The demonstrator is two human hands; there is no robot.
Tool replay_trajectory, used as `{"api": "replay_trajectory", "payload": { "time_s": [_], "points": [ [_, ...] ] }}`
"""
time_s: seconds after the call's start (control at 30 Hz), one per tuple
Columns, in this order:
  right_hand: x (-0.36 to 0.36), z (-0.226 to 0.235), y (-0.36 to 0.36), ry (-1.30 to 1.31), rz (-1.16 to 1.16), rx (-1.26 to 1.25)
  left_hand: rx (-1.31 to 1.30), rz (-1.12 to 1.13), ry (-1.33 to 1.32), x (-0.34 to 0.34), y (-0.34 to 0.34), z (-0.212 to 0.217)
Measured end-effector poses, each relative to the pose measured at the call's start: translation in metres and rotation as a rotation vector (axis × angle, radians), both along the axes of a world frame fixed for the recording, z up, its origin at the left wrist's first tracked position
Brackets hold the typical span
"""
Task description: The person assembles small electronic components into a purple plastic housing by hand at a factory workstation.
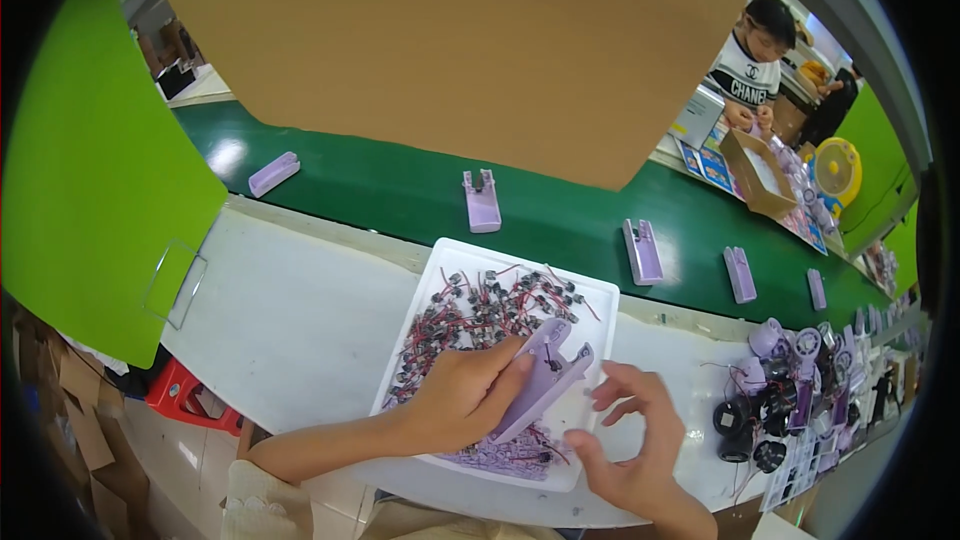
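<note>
My left hand [465, 395] grips a lilac plastic housing shell [540, 385], its hollow side turned up and a small dark part inside near its forked end. Just right of the shell, my right hand [640, 440] has its fingers apart and holds nothing visible. Both hands are over a white tray [600, 315]. In the tray lie many small motor-like parts with red wires [480, 305]. Small purple pieces [505, 460] are heaped at its near end, partly hidden by my left hand and the shell.
A green conveyor belt [560, 210] carries several lilac shells [482, 205]. Fan-like lilac and black parts [790, 390] pile up on the right of the white table [290, 290]. A brown board [450, 50] hangs over the belt. Across it, a person [750, 70] handles something lilac.
</note>
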State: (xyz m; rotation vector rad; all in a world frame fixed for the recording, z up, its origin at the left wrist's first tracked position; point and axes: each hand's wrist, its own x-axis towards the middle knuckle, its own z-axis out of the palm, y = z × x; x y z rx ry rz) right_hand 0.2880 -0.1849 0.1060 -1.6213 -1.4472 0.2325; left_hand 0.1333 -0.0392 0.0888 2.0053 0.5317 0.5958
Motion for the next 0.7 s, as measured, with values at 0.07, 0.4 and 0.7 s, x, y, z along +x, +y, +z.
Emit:
{"api": "replay_trajectory", "payload": {
  "time_s": [0.07,0.4,0.7],
  "points": [
    [-0.002,0.008,0.006,-0.024,-0.006,0.043,0.070,0.019,0.042,-0.005,0.001,0.001],
    [-0.013,0.013,0.039,-0.162,-0.068,0.046,0.595,0.182,-0.047,-0.012,-0.006,-0.003],
    [-0.025,0.011,0.052,-0.135,-0.007,0.132,0.677,0.239,-0.132,-0.018,-0.010,-0.010]
  ]
}}
